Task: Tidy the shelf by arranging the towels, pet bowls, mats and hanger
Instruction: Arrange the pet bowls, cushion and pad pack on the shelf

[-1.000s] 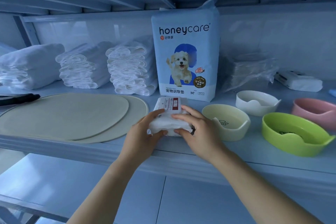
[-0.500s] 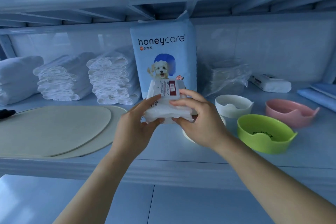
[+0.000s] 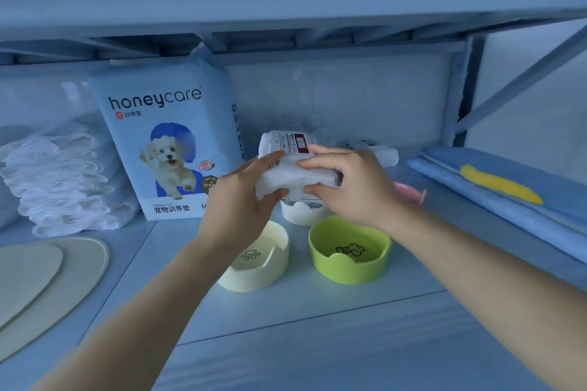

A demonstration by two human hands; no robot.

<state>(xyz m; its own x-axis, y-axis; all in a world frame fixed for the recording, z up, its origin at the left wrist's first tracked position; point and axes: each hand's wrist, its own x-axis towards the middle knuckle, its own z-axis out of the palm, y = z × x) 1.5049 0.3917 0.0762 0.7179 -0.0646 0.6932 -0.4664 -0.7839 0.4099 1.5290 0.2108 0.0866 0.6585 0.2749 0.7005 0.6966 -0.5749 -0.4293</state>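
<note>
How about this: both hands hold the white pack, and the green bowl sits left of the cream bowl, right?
Not quite. The head view shows the green bowl to the right of the cream bowl, not to its left. The rest stands: the left hand and the right hand both hold the white pack.

Pet-supply storeroom: metal shelf [image 3: 317, 320], honeycare pack [image 3: 171, 149].

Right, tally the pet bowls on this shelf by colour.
cream pet bowl: 1
green pet bowl: 1
white pet bowl: 1, partly hidden
pink pet bowl: 1, mostly hidden behind the right hand
Total: 4
</note>
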